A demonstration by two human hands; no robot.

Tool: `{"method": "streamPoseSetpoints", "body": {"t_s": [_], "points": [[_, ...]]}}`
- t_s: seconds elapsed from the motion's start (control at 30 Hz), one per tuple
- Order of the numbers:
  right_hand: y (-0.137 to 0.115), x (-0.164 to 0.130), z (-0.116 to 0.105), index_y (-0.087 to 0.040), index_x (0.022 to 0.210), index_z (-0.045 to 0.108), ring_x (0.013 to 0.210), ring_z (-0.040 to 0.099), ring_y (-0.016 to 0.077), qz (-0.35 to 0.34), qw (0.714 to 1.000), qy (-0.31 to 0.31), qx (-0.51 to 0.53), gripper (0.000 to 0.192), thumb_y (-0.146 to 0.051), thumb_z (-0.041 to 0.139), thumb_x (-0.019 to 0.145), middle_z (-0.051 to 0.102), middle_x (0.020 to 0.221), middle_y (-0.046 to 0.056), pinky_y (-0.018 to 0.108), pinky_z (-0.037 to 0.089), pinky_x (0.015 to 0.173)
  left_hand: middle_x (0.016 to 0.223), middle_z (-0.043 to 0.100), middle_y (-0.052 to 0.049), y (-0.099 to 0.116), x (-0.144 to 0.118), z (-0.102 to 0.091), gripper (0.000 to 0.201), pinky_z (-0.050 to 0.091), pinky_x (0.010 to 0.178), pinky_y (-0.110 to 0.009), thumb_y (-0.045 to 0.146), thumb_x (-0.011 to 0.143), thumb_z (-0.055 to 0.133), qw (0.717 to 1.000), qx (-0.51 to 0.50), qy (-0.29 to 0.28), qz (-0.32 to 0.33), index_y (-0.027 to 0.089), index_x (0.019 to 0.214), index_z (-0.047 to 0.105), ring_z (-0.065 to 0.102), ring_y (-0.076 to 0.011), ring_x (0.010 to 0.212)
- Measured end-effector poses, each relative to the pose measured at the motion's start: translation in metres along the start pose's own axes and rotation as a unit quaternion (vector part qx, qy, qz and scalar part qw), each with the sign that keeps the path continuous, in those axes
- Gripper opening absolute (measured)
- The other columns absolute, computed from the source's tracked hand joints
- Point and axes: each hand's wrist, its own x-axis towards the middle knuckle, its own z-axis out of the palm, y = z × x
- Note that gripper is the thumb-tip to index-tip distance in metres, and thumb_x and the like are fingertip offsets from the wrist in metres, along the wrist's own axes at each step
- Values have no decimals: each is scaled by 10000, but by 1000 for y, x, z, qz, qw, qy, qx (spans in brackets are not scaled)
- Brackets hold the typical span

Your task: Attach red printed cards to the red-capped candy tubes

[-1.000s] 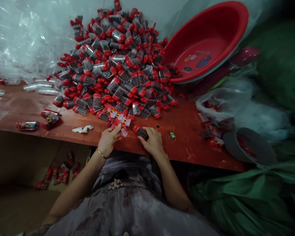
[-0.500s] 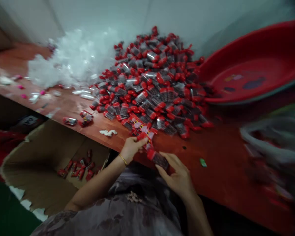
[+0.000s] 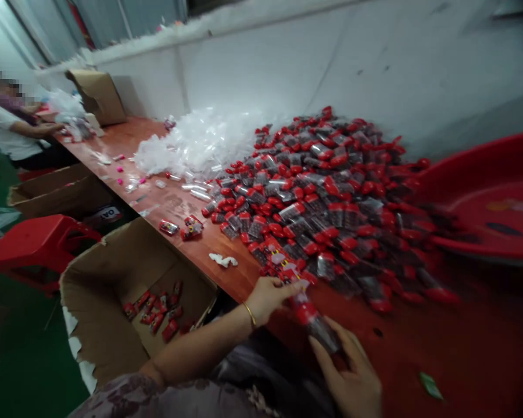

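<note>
My right hand (image 3: pixel 351 368) is closed around a small clear container (image 3: pixel 325 334) with a red cap and dark contents, tilted with the cap toward my left hand. My left hand (image 3: pixel 268 299), a gold bangle at its wrist, pinches a red printed sleeve (image 3: pixel 303 297) at the capped end. Whether the cap is inside the sleeve I cannot tell. More printed sleeves (image 3: pixel 279 255) lie just beyond my left fingers. Behind them spreads a big heap of similar red-capped containers (image 3: pixel 314 191). Two containers in printed sleeves (image 3: pixel 192 227) lie to the left on the table.
A cardboard box (image 3: pixel 100 290) below the table edge holds several wrapped containers. Clear plastic pieces (image 3: pixel 204 139) are piled behind; a red basin (image 3: pixel 488 191) stands right. A white scrap (image 3: pixel 223 260) and green scrap (image 3: pixel 430 385) lie on the red table (image 3: pixel 401 360). A person (image 3: pixel 15 125) sits far left.
My view has swung up and left, bringing the far table end, a stool and other people into sight. Both hands keep their hold on the sleeve and container.
</note>
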Motion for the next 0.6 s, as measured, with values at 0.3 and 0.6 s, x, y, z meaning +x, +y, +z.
{"method": "streamPoseSetpoints", "body": {"t_s": [0.3, 0.6], "points": [[-12, 0, 1, -238, 1118, 587, 875, 633, 206, 22, 999, 1, 28, 332, -290, 604, 790, 646, 965, 64, 353, 530, 790, 624, 656, -34, 10, -5, -4, 452, 461, 544, -218, 469, 451, 823, 998, -8, -54, -33, 102, 665, 669, 583, -97, 520], [-15, -2, 9, -227, 1131, 557, 888, 631, 203, 33, 999, 15, 13, 327, -289, 585, 810, 655, 971, 66, 343, 517, 801, 655, 676, -19, -3, -10, 2, 436, 479, 605, -237, 359, 404, 862, 999, 7, -44, -15, 110, 716, 686, 601, -106, 571]]}}
